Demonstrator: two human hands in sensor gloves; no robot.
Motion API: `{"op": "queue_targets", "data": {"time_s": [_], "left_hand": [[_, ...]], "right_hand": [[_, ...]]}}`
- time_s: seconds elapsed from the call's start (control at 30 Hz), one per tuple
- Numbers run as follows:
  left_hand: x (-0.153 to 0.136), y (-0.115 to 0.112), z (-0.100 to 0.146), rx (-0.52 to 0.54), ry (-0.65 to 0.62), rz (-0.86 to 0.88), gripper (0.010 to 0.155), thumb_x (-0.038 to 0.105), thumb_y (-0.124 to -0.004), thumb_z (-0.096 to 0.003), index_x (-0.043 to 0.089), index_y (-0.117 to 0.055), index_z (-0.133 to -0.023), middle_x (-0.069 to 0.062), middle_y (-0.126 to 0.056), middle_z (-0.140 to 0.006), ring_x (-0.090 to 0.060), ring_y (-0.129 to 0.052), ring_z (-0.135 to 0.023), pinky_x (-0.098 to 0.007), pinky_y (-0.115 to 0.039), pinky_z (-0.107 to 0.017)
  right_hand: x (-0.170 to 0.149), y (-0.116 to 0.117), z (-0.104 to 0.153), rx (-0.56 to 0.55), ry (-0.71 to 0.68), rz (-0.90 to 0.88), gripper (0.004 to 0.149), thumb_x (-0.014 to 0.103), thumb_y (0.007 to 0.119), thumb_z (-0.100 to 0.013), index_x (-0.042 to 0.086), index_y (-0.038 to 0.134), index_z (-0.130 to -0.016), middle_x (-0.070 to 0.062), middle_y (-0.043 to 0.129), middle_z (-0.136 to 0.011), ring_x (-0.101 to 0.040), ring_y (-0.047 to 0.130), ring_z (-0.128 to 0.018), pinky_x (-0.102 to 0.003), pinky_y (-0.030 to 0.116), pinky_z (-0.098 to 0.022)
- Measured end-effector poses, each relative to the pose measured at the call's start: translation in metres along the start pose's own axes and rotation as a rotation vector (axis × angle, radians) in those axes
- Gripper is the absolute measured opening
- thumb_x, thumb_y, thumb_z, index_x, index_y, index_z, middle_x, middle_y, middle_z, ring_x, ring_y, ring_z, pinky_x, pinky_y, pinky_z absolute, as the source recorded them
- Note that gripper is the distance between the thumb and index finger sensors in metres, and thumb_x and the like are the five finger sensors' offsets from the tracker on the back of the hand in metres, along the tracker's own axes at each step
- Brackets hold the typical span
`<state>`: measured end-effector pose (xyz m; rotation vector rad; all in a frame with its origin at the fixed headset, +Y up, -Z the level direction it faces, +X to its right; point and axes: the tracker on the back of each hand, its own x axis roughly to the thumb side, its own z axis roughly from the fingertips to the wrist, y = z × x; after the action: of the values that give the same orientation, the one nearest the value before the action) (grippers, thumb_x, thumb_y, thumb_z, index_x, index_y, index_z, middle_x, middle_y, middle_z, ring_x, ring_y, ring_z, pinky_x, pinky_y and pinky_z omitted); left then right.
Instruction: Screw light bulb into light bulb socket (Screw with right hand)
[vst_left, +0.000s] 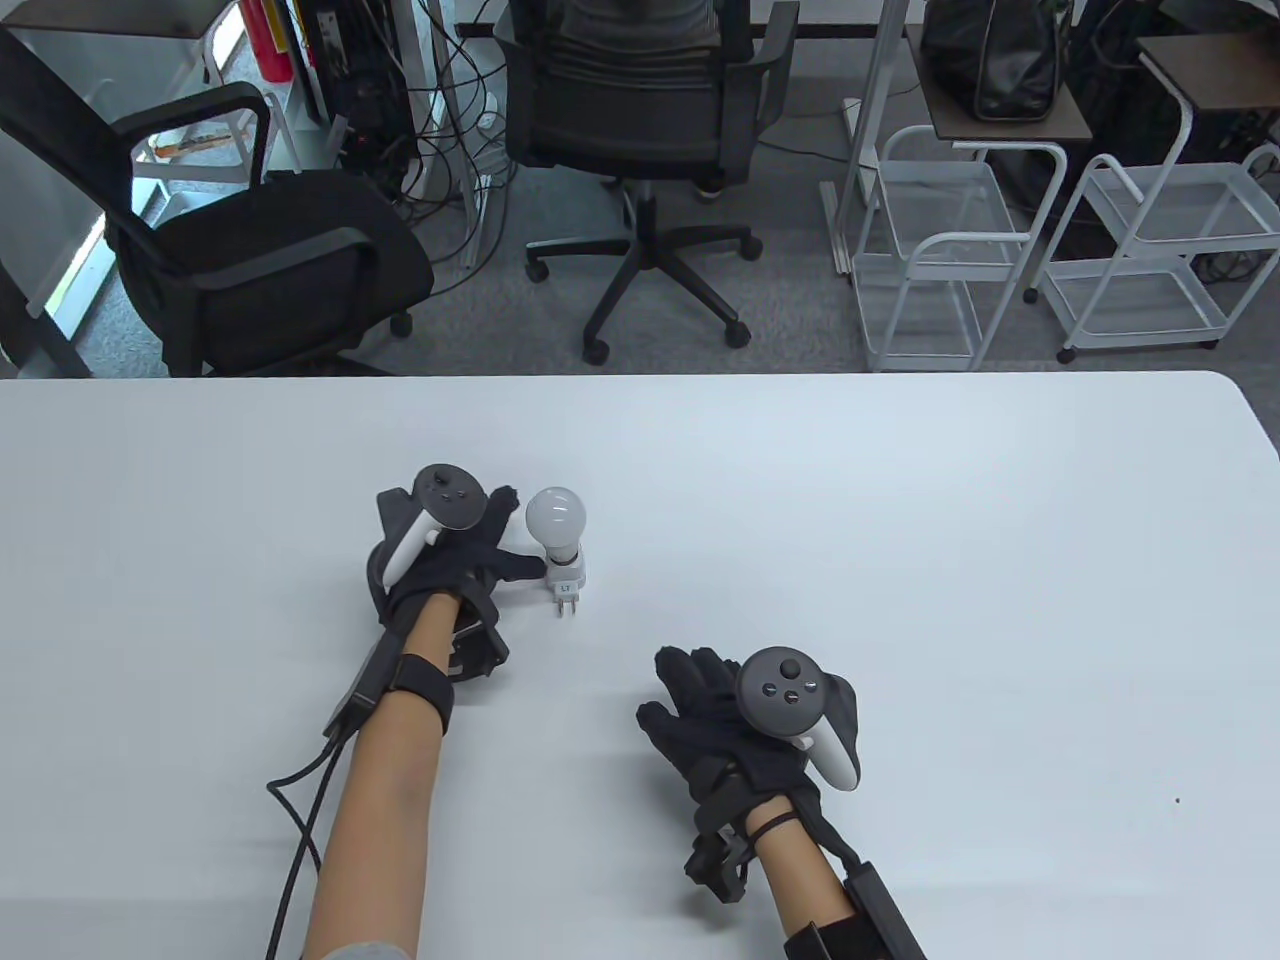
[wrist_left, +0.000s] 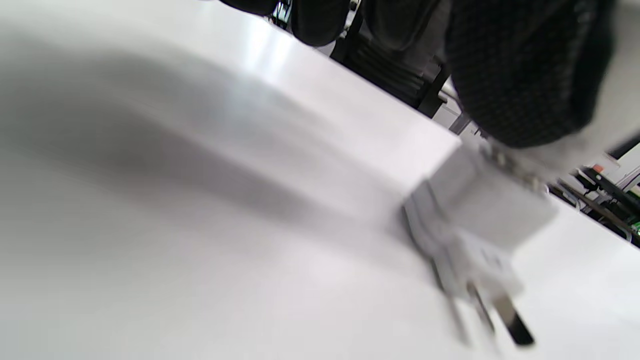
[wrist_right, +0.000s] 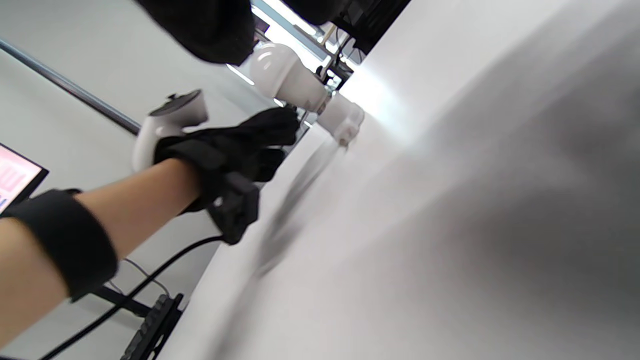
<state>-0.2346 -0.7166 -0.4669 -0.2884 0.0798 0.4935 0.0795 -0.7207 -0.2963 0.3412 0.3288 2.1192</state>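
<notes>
A white light bulb sits in a white plug-in socket whose two prongs point toward me. My left hand holds this pair at the socket, the thumb against its left side and the other fingertips beside the bulb. In the left wrist view the socket is tilted, with its prongs at the table under my thumb. The right wrist view shows the bulb angled up off the table. My right hand is open and empty, apart from the bulb, nearer to me and to its right.
The white table runs across the table view. Beyond its far edge stand black office chairs and white wire carts. A black cable trails from my left forearm.
</notes>
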Motion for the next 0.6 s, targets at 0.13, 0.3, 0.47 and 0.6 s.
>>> {"op": "queue_targets", "data": {"time_s": [0.13,0.3,0.47,0.6], "left_hand": [[-0.014,0.028,0.035,0.062,-0.076,-0.1,0.095,0.061,-0.085,-0.0427,0.037,-0.033,-0.12,-0.002,-0.024,-0.131,-0.039,-0.012,-0.116,-0.061,-0.017,-0.08],[-0.03,0.031,0.086,0.099,-0.196,-0.179,0.094,0.064,-0.08,-0.0451,0.037,-0.03,-0.12,-0.002,-0.017,-0.131,-0.039,-0.003,-0.114,-0.062,-0.01,-0.078],[-0.03,0.016,0.127,0.101,-0.301,-0.247,0.094,0.065,-0.078,-0.0461,0.037,-0.028,-0.121,-0.004,-0.013,-0.131,-0.04,0.001,-0.113,-0.061,-0.008,-0.078],[-0.026,0.0,0.16,0.12,-0.383,-0.274,0.094,0.065,-0.078,-0.0459,0.036,-0.029,-0.121,-0.006,-0.015,-0.131,-0.042,-0.001,-0.112,-0.062,-0.009,-0.077]], "right_hand": [[-0.001,0.0,-0.002,-0.007,0.013,0.056,0.063,0.029,0.064,-0.062,0.002,0.032,-0.108,-0.041,0.014,-0.104,-0.07,0.002,-0.083,-0.082,0.01,-0.047],[0.01,-0.004,-0.006,-0.056,-0.013,0.131,0.064,0.031,0.066,-0.062,0.004,0.031,-0.109,-0.037,0.011,-0.106,-0.067,-0.003,-0.083,-0.081,0.007,-0.047],[0.028,-0.008,-0.011,-0.074,-0.034,0.227,0.064,0.035,0.069,-0.061,0.018,0.032,-0.11,-0.023,0.004,-0.11,-0.063,-0.005,-0.086,-0.081,0.006,-0.048],[0.039,-0.003,-0.015,-0.083,-0.049,0.29,0.067,0.037,0.07,-0.06,0.018,0.029,-0.11,-0.02,0.005,-0.111,-0.062,-0.006,-0.087,-0.08,0.004,-0.049]]}}
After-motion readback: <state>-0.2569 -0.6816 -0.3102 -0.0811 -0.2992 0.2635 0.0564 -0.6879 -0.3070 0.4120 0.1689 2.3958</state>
